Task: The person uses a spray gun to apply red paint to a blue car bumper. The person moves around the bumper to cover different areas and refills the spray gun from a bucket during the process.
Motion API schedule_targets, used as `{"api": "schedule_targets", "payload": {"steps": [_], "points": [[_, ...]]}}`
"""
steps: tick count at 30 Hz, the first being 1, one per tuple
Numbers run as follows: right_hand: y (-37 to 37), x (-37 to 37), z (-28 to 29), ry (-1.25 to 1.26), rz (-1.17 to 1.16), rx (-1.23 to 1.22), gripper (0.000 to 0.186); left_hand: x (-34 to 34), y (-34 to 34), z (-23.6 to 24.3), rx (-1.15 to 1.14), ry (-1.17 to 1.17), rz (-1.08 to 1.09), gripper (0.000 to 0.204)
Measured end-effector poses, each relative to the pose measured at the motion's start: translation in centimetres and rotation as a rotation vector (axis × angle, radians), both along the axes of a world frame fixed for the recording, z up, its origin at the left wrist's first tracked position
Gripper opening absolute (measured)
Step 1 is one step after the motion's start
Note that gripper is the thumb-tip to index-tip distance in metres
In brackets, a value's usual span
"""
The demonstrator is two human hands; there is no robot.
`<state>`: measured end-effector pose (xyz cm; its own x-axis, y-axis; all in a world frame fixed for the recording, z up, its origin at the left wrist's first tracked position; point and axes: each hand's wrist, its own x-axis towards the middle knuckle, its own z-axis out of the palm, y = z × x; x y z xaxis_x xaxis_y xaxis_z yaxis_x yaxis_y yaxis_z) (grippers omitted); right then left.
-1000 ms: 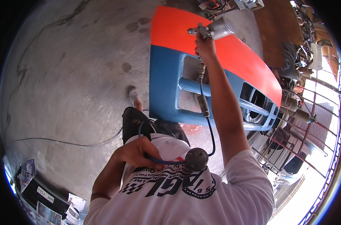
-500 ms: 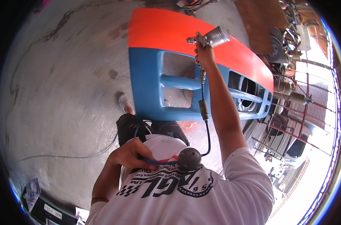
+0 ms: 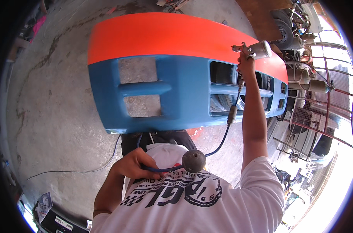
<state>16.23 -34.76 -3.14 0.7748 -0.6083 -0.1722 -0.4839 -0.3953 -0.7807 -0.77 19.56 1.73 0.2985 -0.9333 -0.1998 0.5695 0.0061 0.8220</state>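
My right hand [image 3: 246, 66] is wrapped round the handle of a silver spray gun [image 3: 261, 49] with a metal cup. The gun is above the right part of a vehicle bumper [image 3: 184, 91], bright orange-red along its far band and blue with cut-out openings on the near side. From the gun's handle a dark blue air hose [image 3: 224, 140] runs down through a grey sleeve fitting [image 3: 232, 114] to a dark round ball [image 3: 194, 161] in front of my shirt. Close to my body, my left hand [image 3: 139, 162] is closed on the hose, left of the ball.
The hose trails left across the grey concrete floor [image 3: 60, 128]. Tyres [image 3: 282, 29], gas cylinders [image 3: 318, 86] and metal racks crowd the right side. A dark panel with a plate [image 3: 63, 223] lies at lower left. A brown board [image 3: 258, 17] is at the far right.
My right hand and the spray gun have moved right along the bumper, toward its right end. More of the bumper's left side now shows. My left hand keeps its hold on the hose.
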Motion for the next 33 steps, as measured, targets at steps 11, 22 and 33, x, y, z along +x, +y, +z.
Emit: {"api": "schedule_targets", "payload": {"steps": [11, 22, 33], "points": [[-16.4, 2.0, -0.6, -0.114, 0.056, -0.461, 0.036, -2.2, -13.1, 2.2, 0.114, -0.036, 0.04, 0.012], [7.8, 8.6, -0.6, -0.051, 0.33, 0.32, 0.024, -2.0, -11.3, 1.3, -0.033, 0.028, 0.13, 0.015], [29.8, 15.5, 0.2, 0.008, 0.459, 0.467, 0.024, -0.4, -4.4, -0.9, -0.07, 0.083, 0.164, 0.016]]}}
